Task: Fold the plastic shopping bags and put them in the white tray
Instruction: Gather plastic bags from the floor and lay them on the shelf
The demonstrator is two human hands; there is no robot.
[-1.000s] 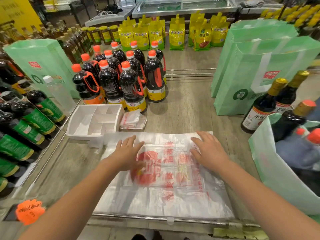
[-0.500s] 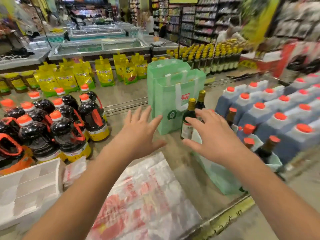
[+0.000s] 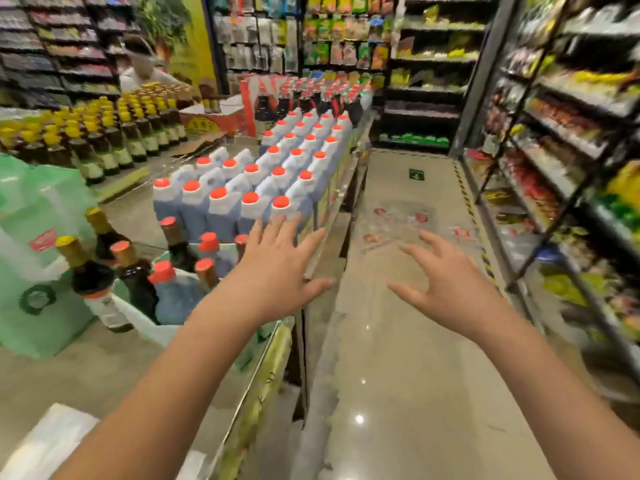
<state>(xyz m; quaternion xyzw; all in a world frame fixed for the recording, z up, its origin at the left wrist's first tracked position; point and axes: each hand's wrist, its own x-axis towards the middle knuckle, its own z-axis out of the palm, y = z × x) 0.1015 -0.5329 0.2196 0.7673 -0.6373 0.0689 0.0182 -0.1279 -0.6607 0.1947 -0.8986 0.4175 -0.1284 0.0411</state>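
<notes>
Both my hands are raised in the air with fingers spread and hold nothing. My left hand [image 3: 277, 271] hovers over the right end of the display counter. My right hand [image 3: 446, 282] is out over the aisle floor. Clear plastic shopping bags [image 3: 401, 223] with red print lie on the aisle floor ahead, beyond my right hand. A corner of the flattened plastic bag [image 3: 52, 441] on the counter shows at the bottom left. The white tray is out of view.
Blue jugs with red caps [image 3: 263, 188] fill the counter ahead. Dark sauce bottles [image 3: 135, 271] stand in a green bag [image 3: 41, 271] at left. Stocked shelves [image 3: 568, 161] line the aisle's right side. A person [image 3: 145, 72] stands far back left.
My head has turned right, from the counter toward the aisle. Both hands lifted off the flattened bag and now hang spread in the air. The tray left the view.
</notes>
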